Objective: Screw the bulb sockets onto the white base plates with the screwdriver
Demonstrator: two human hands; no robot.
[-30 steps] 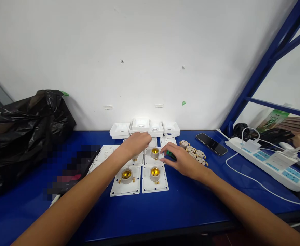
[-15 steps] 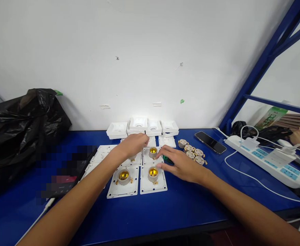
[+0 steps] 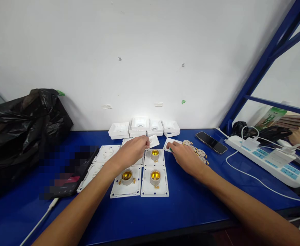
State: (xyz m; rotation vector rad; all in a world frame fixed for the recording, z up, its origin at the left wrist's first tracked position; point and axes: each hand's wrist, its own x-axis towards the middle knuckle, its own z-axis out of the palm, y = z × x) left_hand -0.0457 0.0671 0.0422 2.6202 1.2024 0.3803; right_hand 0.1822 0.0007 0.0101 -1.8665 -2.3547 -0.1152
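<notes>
My left hand [image 3: 136, 148] is closed, its fingertips at the edge of a slightly tilted white square plate [image 3: 154, 140]. Over the right side of the layout, my right hand [image 3: 187, 158] curls its fingers around a small green item [image 3: 171, 149], mostly hidden by the hand. Another white plate [image 3: 168, 142] lies just past these fingers. Nearer me, round lamp sockets with gold-coloured insides, such as this lamp socket [image 3: 155, 176], sit on white base plates [image 3: 146, 190]. My left hand and forearm partly cover the plates behind them.
White square covers [image 3: 119, 129] stand along the wall. Several loose sockets [image 3: 200, 153] lie beside a phone [image 3: 211, 142]. A power strip [image 3: 268, 160] with white cables is at right. A dark device [image 3: 74, 182] and black plastic bag [image 3: 24, 130] are at left. Another person's hand [image 3: 297, 138] shows far right.
The white plate at my left fingertips has shifted and tilted. My right hand has moved away from the sockets, up and to the right, and its fingers have curled around the green item.
</notes>
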